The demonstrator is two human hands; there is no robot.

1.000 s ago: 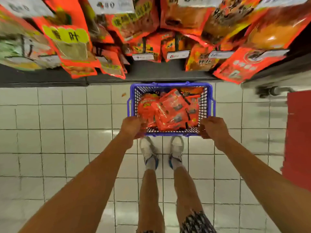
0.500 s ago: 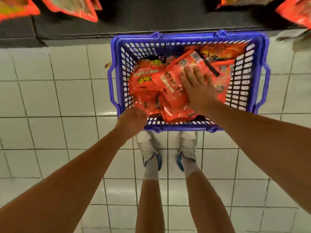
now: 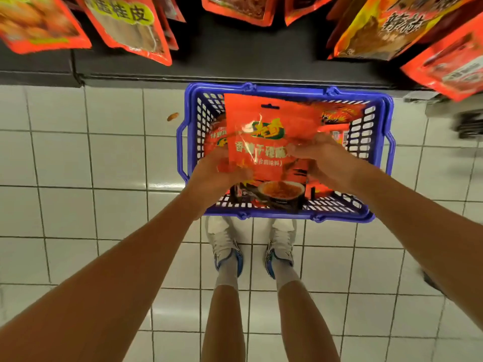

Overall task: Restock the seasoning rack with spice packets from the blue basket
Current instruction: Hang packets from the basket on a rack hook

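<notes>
Above the blue basket [image 3: 285, 90], which sits on the white tiled floor [image 3: 78, 210] just in front of the person's white and blue sneakers [image 3: 226, 248], both hands hold up one red spice packet [image 3: 264, 150]. This packet faces the camera, its hang-hole end toward the far rim of the basket and its printed bowl of food toward the near rim. At the packet's left edge, the left hand [image 3: 217, 173] grips it, fingers curled behind the film and thumb pressed on the front. At its right edge, the right hand [image 3: 324, 159] pinches the packet between thumb and curled fingers, the fingers closed together rather than spread. Inside the basket, under and beside the lifted packet, lie more red packets [image 3: 337, 116]; how many cannot be told, since the lifted one covers most of them. Beyond the basket's far rim runs the dark base of the seasoning rack [image 3: 235, 61], and over it hang rows of orange and red seasoning bags [image 3: 128, 24], some with yellow-green labels. Left of the basket, a small brown scrap [image 3: 172, 116] lies on the tiles. Right of the basket, a blurred dark object [image 3: 467, 124] rests at the floor's edge.
</notes>
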